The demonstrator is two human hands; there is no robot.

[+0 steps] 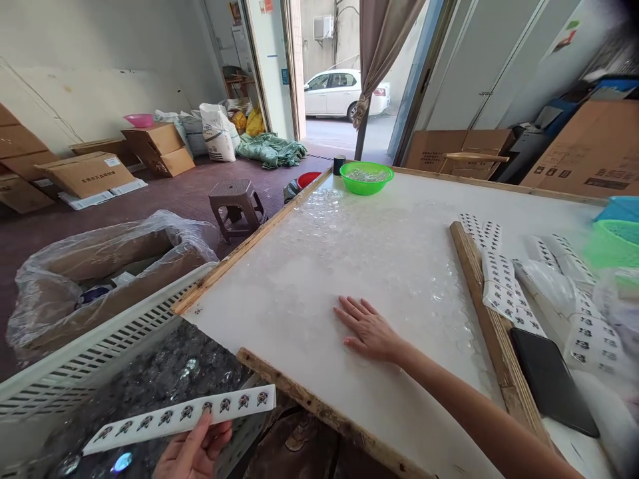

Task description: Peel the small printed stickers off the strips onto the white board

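My left hand pinches a white strip printed with a row of small dark pictures, thumb on top. The strip is held above a white slatted crate of clear, shiny pieces. My right hand lies palm down with fingers spread on the white tabletop. Around and beyond it, many thin transparent pieces are scattered over the surface; whether any lie under the palm is hidden.
Wooden strips edge and divide the table. Right of the divider are printed strip bundles and a black phone. A green bowl and dark cup stand at the far edge. A lined box and stool are left.
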